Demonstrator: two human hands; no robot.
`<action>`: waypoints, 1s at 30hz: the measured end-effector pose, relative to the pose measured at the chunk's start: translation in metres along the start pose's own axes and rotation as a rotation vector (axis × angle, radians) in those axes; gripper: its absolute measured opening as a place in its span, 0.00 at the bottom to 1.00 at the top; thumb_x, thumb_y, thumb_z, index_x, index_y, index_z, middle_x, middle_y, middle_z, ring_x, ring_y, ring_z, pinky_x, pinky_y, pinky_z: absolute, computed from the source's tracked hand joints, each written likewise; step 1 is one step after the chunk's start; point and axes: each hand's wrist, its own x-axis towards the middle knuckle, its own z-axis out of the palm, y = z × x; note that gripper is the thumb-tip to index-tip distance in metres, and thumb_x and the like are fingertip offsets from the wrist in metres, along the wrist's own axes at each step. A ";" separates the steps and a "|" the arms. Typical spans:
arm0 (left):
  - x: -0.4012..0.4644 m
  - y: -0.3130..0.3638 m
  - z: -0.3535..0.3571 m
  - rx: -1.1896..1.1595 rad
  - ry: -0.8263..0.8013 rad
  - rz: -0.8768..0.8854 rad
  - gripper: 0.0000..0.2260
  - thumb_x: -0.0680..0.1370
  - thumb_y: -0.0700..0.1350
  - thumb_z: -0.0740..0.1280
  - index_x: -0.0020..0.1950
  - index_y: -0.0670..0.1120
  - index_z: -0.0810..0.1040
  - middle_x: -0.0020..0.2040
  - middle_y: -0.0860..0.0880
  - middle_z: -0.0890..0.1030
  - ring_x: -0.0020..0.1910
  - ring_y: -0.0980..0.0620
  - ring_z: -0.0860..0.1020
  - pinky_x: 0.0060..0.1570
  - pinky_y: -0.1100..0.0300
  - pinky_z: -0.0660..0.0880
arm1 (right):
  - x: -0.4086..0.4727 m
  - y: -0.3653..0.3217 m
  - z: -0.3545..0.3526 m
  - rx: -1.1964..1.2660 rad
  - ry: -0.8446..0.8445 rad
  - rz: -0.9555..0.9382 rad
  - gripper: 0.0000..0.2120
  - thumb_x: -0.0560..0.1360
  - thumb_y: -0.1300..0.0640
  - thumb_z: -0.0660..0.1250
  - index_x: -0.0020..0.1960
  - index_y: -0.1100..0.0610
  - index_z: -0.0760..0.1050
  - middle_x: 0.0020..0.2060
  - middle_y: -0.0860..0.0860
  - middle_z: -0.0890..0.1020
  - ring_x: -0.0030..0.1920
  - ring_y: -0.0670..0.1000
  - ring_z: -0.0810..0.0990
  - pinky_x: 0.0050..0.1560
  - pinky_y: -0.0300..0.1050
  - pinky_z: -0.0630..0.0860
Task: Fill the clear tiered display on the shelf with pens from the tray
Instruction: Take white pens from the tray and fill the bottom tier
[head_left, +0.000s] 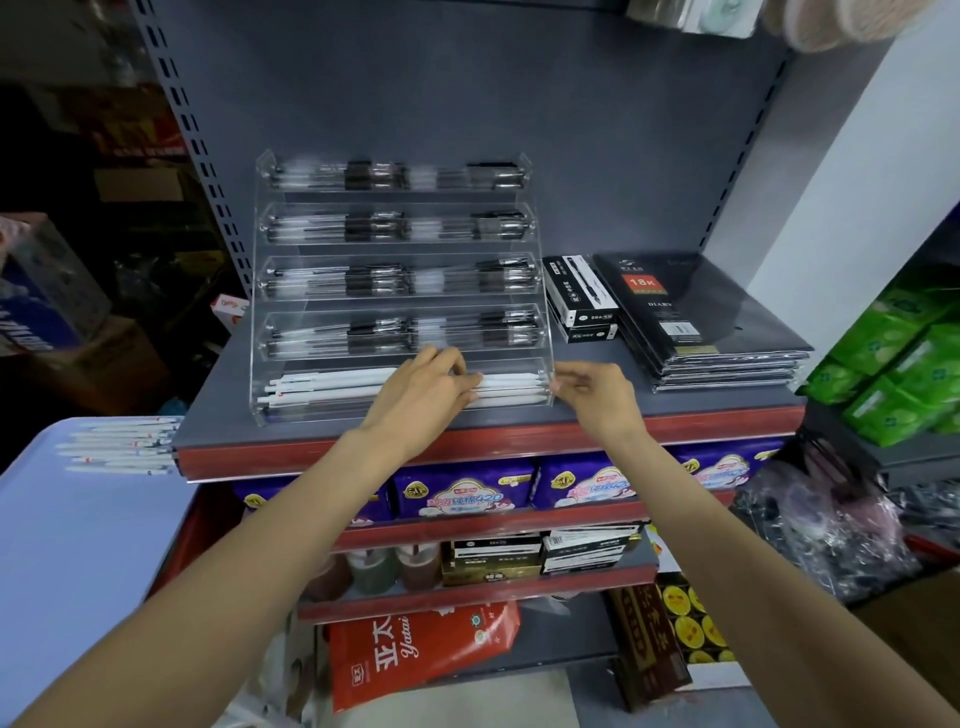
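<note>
The clear tiered display (524, 218) stands on the grey shelf (597, 410). Its upper tiers hold black-and-clear pens (363, 226). White pens (332, 384) lie in the bottom tier. My left hand (426, 389) reaches into that bottom tier, and its fingers rest on the white pens. My right hand (597, 392) sits at the display's lower right corner with loosely bent fingers touching the acrylic edge. More white pens (119, 447) lie on the pale blue tray (78, 545) at the lower left.
Black pen boxes (582, 299) and a stack of black diaries (701, 322) sit right of the display. Purple packets (462, 493) and boxes fill the shelves below. Green packs (893, 364) stand on the neighbouring rack at right. Cartons crowd the dark left side.
</note>
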 end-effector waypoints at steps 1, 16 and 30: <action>0.000 0.002 0.000 -0.004 -0.010 -0.001 0.16 0.82 0.50 0.55 0.68 0.51 0.72 0.59 0.51 0.73 0.58 0.50 0.67 0.55 0.57 0.68 | 0.000 0.000 0.001 -0.001 0.001 0.002 0.15 0.75 0.61 0.67 0.62 0.59 0.77 0.55 0.55 0.82 0.57 0.52 0.79 0.57 0.38 0.71; 0.000 0.006 -0.016 -0.246 0.006 -0.090 0.15 0.81 0.50 0.58 0.67 0.49 0.72 0.61 0.51 0.74 0.64 0.51 0.68 0.59 0.56 0.69 | -0.010 -0.020 0.006 -0.119 0.111 -0.124 0.17 0.77 0.61 0.64 0.65 0.60 0.72 0.61 0.56 0.76 0.60 0.52 0.76 0.60 0.37 0.68; -0.127 -0.162 -0.070 -0.398 0.406 -0.493 0.09 0.76 0.41 0.65 0.55 0.46 0.78 0.47 0.47 0.80 0.45 0.47 0.78 0.48 0.51 0.76 | -0.040 -0.180 0.169 -0.026 -0.202 -0.465 0.12 0.76 0.62 0.63 0.59 0.58 0.77 0.53 0.54 0.80 0.50 0.49 0.78 0.55 0.36 0.73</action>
